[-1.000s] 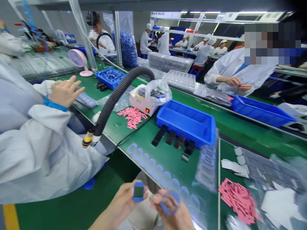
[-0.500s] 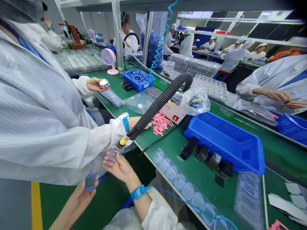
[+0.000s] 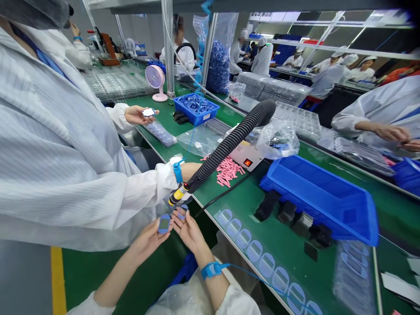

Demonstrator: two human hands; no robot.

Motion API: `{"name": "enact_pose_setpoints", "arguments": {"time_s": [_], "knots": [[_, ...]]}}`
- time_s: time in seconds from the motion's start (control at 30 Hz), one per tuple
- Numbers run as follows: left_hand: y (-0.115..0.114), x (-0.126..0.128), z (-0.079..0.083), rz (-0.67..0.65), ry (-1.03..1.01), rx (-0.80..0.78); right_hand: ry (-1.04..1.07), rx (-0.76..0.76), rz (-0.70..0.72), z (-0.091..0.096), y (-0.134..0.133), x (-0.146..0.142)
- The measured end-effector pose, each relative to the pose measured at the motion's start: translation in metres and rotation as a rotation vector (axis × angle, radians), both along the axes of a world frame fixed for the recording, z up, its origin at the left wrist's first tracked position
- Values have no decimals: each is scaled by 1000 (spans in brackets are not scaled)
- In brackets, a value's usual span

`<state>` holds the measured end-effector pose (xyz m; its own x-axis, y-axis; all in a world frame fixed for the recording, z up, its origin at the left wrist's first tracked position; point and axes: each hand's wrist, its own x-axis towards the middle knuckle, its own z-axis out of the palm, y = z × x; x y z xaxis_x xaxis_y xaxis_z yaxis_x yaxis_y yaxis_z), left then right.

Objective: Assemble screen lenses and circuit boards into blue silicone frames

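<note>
My left hand (image 3: 151, 238) grips a small blue-framed piece with a grey-green screen (image 3: 164, 224), pinched between thumb and fingers. Close beside it, my right hand (image 3: 190, 232) holds a blue-rimmed see-through lens piece (image 3: 182, 211) by its edge, palm up. Just above the lens is the yellow-and-black nozzle (image 3: 178, 194) of a ribbed black hose (image 3: 229, 146). A blue wrist strap (image 3: 213, 270) with a cord is around my right wrist. Both hands are in front of the bench edge, their fingertips almost meeting.
A co-worker's sleeve (image 3: 141, 188) reaches across at the left. On the green bench lie pink strips (image 3: 229, 170), a row of blue-rimmed lenses (image 3: 255, 250), black blocks (image 3: 286, 212) and a large blue bin (image 3: 323, 188). A pink fan (image 3: 155, 78) stands farther back.
My left hand has risen and moved right with the screen piece, coming up beside my right hand. My right hand stays under the nozzle with the lens piece. The whole view has shifted slightly.
</note>
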<state>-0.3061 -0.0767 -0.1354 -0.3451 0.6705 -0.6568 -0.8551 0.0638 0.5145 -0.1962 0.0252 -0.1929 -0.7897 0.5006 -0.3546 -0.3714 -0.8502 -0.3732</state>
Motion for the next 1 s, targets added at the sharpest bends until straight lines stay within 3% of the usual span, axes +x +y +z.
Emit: {"name": "enact_pose_setpoints", "arguments": {"time_s": [0.13, 0.23, 0.33, 0.43, 0.53, 0.63, 0.8, 1.0], "knots": [[-42, -16, 14, 72, 72, -29, 94, 33, 140, 31, -12, -29], [-57, -28, 23, 117, 130, -59, 117, 38, 223, 39, -20, -36], [-46, -30, 24, 107, 165, -73, 96, 42, 254, 33, -27, -23], [-19, -20, 20, 81, 166, -73, 60, 34, 241, 29, -37, 6], [5, 2, 25, 45, 132, -62, 38, 13, 151, 38, -49, 41], [11, 30, 45, -11, 91, -43, 48, 3, 55, 61, -58, 77], [-2, 85, 89, -103, -33, 21, 110, 15, -58, 116, -63, 135], [1, 163, 136, -355, -285, 217, 95, -28, -265, 181, -58, 192]]}}
